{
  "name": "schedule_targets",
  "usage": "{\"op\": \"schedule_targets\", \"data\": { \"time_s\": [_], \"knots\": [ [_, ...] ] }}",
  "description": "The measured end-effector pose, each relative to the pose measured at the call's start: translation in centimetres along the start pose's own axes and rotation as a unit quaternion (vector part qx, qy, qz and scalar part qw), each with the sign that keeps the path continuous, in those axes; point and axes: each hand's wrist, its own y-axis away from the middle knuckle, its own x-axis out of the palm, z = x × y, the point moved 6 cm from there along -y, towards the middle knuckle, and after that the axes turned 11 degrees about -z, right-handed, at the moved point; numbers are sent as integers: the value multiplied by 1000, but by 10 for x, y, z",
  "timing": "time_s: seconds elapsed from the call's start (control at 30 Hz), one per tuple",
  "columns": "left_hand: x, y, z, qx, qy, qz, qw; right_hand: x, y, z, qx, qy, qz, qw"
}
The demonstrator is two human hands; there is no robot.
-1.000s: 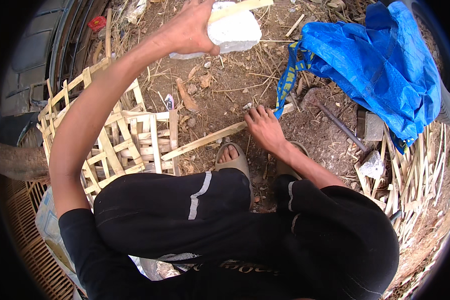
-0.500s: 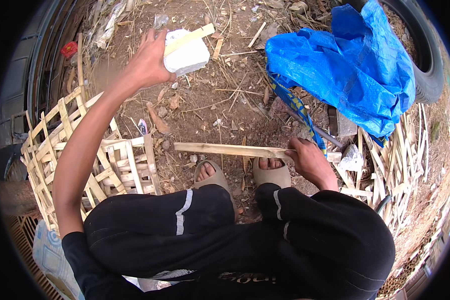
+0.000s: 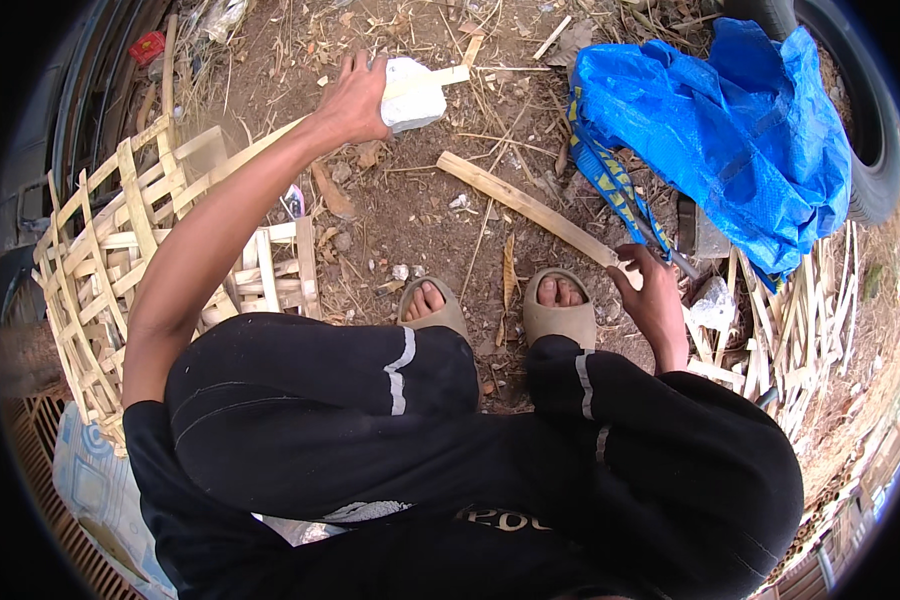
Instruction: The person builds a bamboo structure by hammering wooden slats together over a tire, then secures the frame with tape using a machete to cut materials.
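Note:
My left hand [image 3: 355,98] is stretched out ahead and grips a white block [image 3: 410,95] together with a thin pale strip [image 3: 438,78], held above the dirt. My right hand [image 3: 652,295] is low on the right beside my sandalled foot [image 3: 558,310], closed on the near end of a long bamboo slat [image 3: 526,205] that runs up and left across the ground.
A woven bamboo lattice [image 3: 120,260] lies on the left. A blue plastic bag [image 3: 715,125] sits at the upper right against a black tyre [image 3: 865,120]. Split bamboo strips [image 3: 785,335] are piled on the right. Dry leaves litter the soil.
My right hand has drawn the bamboo slat to the right, swinging it from flat across my feet to a diagonal. My left hand with the white block stays raised ahead.

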Motion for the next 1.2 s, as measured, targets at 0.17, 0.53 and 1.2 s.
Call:
{"op": "schedule_targets", "data": {
  "time_s": [0.17,0.53,1.2],
  "knots": [
    [14,0,-20,7,-9,-24,1000,79,-4,-4,-85,142,-58,985],
    [44,5,-20,-15,130,-139,982,-14,59,-56,43,169,40,984],
    [-82,55,-163,153,261,-327,896,-260,-35,104,-244,227,-545,769]
  ]
}}
